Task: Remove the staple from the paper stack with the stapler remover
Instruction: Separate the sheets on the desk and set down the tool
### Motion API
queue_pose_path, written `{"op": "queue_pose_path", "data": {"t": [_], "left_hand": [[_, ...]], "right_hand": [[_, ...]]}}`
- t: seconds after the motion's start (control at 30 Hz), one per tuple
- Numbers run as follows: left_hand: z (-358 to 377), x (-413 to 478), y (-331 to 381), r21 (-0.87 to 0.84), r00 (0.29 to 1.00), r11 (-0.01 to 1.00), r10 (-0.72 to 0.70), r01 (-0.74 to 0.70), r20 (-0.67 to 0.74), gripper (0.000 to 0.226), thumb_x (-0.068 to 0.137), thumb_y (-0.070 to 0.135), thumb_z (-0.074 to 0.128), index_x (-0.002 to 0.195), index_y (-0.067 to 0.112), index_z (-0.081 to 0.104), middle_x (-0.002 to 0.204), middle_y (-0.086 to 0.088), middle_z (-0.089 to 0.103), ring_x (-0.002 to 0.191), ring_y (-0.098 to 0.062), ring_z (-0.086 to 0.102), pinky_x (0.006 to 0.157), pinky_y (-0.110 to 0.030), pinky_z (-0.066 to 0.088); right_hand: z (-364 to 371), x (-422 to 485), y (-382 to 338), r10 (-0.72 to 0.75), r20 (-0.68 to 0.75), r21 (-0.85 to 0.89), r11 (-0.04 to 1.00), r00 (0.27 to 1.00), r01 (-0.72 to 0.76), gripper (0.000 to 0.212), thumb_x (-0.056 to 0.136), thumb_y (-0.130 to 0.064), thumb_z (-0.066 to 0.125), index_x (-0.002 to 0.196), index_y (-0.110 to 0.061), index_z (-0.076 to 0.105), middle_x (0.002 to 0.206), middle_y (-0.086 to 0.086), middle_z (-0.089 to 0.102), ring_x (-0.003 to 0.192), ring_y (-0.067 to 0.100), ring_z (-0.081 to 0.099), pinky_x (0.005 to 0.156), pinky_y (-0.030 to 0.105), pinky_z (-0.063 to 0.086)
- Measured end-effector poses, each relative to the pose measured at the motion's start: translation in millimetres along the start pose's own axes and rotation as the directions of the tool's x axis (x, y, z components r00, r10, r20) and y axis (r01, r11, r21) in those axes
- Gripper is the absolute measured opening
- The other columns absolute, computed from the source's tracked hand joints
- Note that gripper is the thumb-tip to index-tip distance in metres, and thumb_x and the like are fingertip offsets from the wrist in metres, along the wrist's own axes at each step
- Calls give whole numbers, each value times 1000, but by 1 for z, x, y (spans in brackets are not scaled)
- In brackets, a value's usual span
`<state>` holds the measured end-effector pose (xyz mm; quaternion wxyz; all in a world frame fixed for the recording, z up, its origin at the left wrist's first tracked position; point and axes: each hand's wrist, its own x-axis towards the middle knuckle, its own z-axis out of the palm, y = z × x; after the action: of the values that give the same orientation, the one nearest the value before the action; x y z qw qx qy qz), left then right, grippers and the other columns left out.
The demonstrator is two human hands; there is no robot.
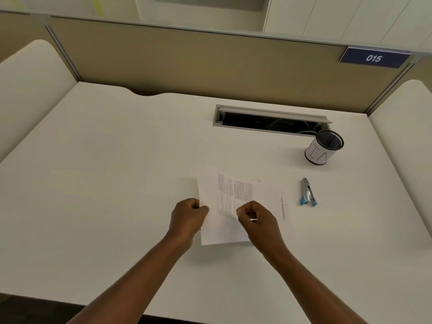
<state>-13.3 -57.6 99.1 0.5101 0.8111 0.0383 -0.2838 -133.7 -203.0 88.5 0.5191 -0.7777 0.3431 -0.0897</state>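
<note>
Right now, from over the person's head, both hands are on the paper stack (224,206) at the middle of the desk (117,183). The left hand (188,216) is curled closed on the sheet's left edge, at about nine o'clock of the stack. The right hand (256,218) pinches a lifted top sheet near the stack's centre, thumb against bent fingers. The staple itself is too small to make out.

The stapler remover (308,192), silver with blue grips, lies untouched on the desk at three o'clock of the papers, near but apart from them. A mesh pen cup (323,147) stands beyond it at about one o'clock, in front of the open cable tray (268,119).

As I read it, the step in hand is finding and exposing the stapled corner. To do it well, I'd lay the sheets flat again, pin them with the left hand just beside the staple, and free the right to reach for the tool. Tugging loose pages risks tearing the corner.
</note>
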Motion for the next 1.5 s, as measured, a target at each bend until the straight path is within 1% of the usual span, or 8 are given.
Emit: {"op": "queue_pose_path", "data": {"t": [0.17, 0.33, 0.53, 0.73, 0.93, 1.1, 1.23, 1.5], "left_hand": [[-1, 34, -21, 245, 996, 970, 33, -11, -85, 22, 85, 13, 61, 66, 9, 52, 68, -6, 61, 62, -21, 51, 56, -30, 41], [3, 57, -34, 408, 987, 913, 87, -24, -135, 12, 85, 11, 59, 80, 1, 59, 79, -12, 64, 73, -26, 54, 63, -33, 41], [10, 72, -34, 396, 976, 913, 164, -96, -142, 15, 88, 14, 62, 102, 8, 61, 92, -2, 62, 85, -22, 56, 73, -30, 41], [14, 80, -33, 401, 976, 909, 176, -112, -127, 13, 89, 13, 62, 101, 11, 57, 92, -3, 62, 85, -25, 57, 74, -30, 43], [19, 87, -33, 410, 972, 903, 197, -130, -126, 12, 88, 11, 62, 99, 12, 58, 89, -1, 62, 86, -26, 57, 75, -30, 42], [25, 89, -31, 416, 972, 899, 206, -141, -115, 11, 88, 11, 62, 98, 14, 57, 86, -1, 62, 83, -25, 57, 74, -30, 41], [26, 89, -32, 417, 971, 897, 207, -142, -115, 11, 89, 10, 61, 99, 13, 58, 87, -4, 63, 82, -25, 57, 73, -30, 40], [25, 87, -32, 437, 967, 888, 220, -144, -127, 11, 88, 9, 62, 98, 13, 60, 76, 1, 60, 75, -22, 56, 69, -31, 38]], "right_hand": [[-6, 18, 25, 81, -2, -42, 996, 997, -81, 16, 95, -32, 64, 85, -20, 66, 87, -9, 73, 83, 4, 65, 70, 19, 46], [-7, 30, 41, 111, 33, -52, 993, 993, -110, 10, 95, -28, 65, 91, -20, 69, 94, -9, 74, 92, 8, 68, 73, 20, 49], [-17, 57, 42, 180, 24, 10, 984, 983, -180, 9, 93, -21, 64, 89, -16, 70, 92, 0, 76, 86, 20, 72, 79, 41, 60], [-71, 114, 29, 166, -120, 109, 982, 979, -153, 10, 92, -13, 63, 86, -14, 71, 82, 2, 77, 67, 15, 69, 57, 27, 53], [-144, 176, 16, 158, -275, 105, 985, 949, -133, 12, 92, -20, 66, 84, -12, 71, 81, 1, 75, 60, 11, 63, 51, 24, 50], [-197, 216, 9, 210, -416, 112, 977, 885, -179, 15, 83, -16, 64, 78, -6, 74, 78, 10, 72, 61, 19, 60, 54, 29, 53], [-225, 241, 12, 215, -509, -23, 964, 833, -263, 24, 79, -14, 60, 86, 4, 75, 87, 21, 76, 76, 37, 68, 74, 44, 60], [-242, 267, 11, 291, -530, -154, 891, 797, -428, 23, 82, -13, 65, 99, 1, 73, 102, 22, 74, 92, 38, 73, 74, 36, 56]]}}
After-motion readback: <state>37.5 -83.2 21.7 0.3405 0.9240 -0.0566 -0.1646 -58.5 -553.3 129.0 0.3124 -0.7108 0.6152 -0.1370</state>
